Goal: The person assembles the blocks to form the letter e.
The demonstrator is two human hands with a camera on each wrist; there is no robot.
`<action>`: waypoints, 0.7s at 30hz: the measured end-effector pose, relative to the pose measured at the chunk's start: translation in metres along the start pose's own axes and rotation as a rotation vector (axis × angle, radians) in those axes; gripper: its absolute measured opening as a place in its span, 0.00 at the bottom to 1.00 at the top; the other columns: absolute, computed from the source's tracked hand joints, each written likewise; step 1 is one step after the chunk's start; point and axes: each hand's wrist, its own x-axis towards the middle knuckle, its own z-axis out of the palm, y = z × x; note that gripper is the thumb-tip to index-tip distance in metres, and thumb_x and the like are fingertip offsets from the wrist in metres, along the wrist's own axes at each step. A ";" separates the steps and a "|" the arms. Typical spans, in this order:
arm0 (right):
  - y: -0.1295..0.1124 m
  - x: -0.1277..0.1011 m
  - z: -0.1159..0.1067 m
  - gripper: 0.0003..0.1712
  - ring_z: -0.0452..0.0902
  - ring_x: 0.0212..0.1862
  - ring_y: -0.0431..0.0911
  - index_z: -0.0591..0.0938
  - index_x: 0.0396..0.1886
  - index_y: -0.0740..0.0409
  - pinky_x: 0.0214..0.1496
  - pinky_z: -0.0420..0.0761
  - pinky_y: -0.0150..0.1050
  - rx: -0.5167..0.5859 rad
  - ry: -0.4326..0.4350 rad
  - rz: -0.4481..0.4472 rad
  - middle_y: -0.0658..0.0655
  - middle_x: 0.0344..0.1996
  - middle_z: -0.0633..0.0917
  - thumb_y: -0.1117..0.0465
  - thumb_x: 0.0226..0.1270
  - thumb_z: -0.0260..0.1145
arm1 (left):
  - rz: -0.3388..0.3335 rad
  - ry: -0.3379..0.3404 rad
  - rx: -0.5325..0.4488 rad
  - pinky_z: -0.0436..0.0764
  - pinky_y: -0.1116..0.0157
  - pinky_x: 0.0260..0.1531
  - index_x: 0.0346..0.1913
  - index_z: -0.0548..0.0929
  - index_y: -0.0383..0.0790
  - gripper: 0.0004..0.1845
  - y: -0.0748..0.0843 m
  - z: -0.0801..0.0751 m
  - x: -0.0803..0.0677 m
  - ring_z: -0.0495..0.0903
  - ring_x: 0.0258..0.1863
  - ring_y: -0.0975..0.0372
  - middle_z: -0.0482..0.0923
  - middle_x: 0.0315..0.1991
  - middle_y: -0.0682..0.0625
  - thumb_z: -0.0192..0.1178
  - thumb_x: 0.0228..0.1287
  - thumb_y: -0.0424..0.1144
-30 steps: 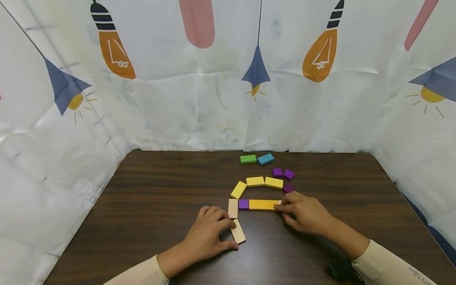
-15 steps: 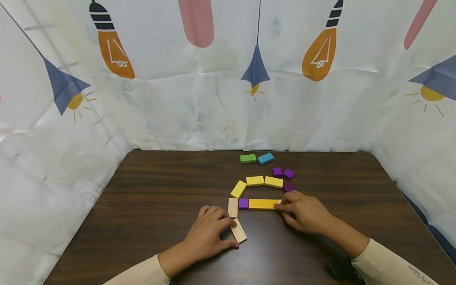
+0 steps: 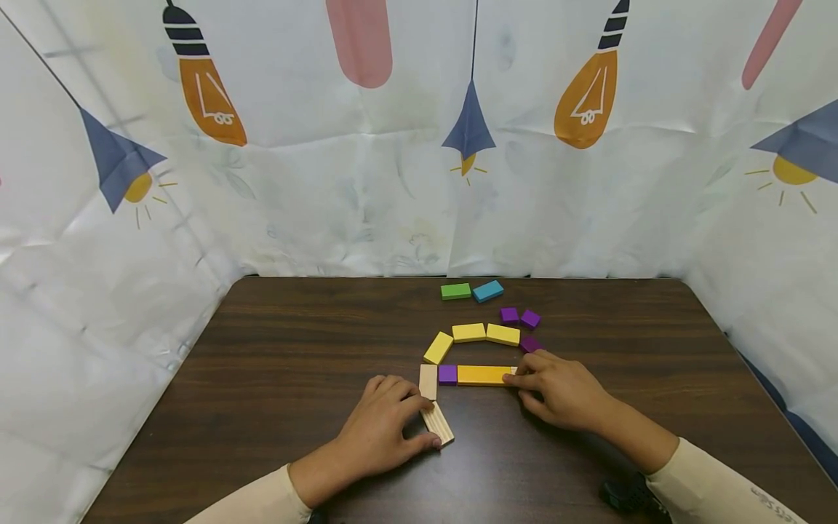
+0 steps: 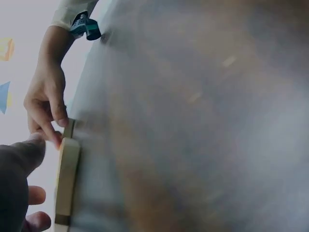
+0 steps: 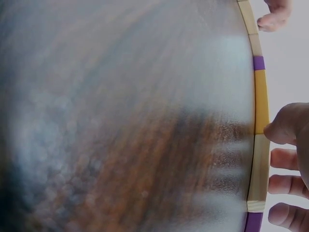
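In the head view a plain wooden block lies aslant at the near end of a row of blocks. My left hand holds it, index finger at its upper end and thumb at its lower corner. A second wooden block stands above it in line, beside a purple block and a long orange block. My right hand touches the orange block's right end with one fingertip. Its other fingers lie over a pale wooden block, mostly hidden under the hand in the head view.
An arc of yellow blocks curves behind the row. Near it are several purple blocks, then a green block and a blue block at the far edge of the dark table. A printed curtain hangs behind.
The lower end of the slanted wooden block has swung slightly right. My left thumb has shifted up against its lower corner. The right hand has stayed in place.
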 end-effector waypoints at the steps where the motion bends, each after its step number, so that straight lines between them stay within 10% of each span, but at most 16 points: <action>1: 0.000 0.000 0.000 0.19 0.64 0.32 0.35 0.83 0.52 0.40 0.24 0.67 0.28 0.000 0.000 -0.001 0.42 0.37 0.75 0.54 0.59 0.65 | 0.003 -0.002 -0.006 0.63 0.55 0.52 0.42 0.83 0.55 0.26 -0.001 -0.002 0.001 0.69 0.46 0.64 0.72 0.40 0.59 0.54 0.54 0.70; 21: 0.001 0.000 0.003 0.18 0.65 0.32 0.34 0.84 0.51 0.41 0.23 0.68 0.27 0.024 0.023 0.001 0.42 0.37 0.76 0.55 0.59 0.66 | 0.215 -0.101 0.032 0.67 0.58 0.56 0.50 0.81 0.54 0.19 -0.011 -0.001 0.063 0.67 0.55 0.62 0.73 0.53 0.55 0.53 0.65 0.58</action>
